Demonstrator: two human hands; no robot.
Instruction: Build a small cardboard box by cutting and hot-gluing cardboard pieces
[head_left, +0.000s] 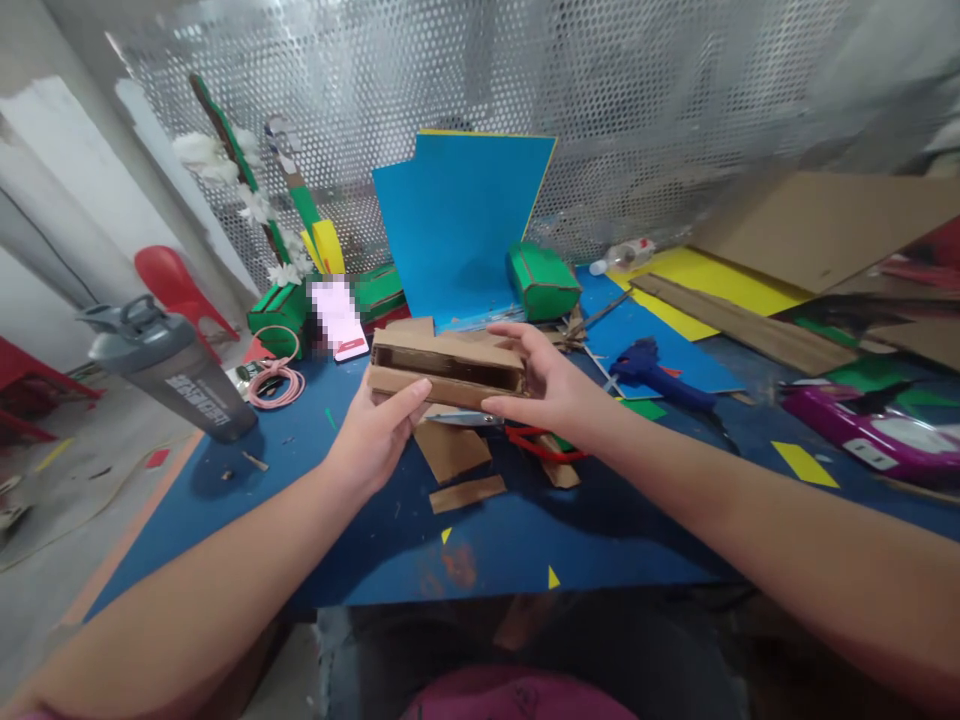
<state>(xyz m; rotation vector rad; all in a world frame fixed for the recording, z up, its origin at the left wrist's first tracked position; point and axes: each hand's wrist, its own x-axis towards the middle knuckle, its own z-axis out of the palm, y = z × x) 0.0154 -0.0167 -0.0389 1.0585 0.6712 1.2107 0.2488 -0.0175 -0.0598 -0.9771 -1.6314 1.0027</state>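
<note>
Between my two hands, above the blue table, is a long, narrow cardboard box [450, 355] with a slot-like opening facing me. My left hand [382, 430] grips its left end, thumb along the front face. At the right end, my right hand [544, 385] clasps it between thumb and fingers. Partly hidden beneath the box lie red-handled scissors [544, 443], their blades pointing left. Cut cardboard pieces [454, 452] rest on the table just below my hands.
A shaker bottle [176, 370] stands at the left table edge, near a coiled pink cable [276, 384] and a phone [346, 325]. Behind are blue boards [465, 220] and a green box [545, 280]. A blue glue gun [660, 375] and a purple object [870, 430] lie right.
</note>
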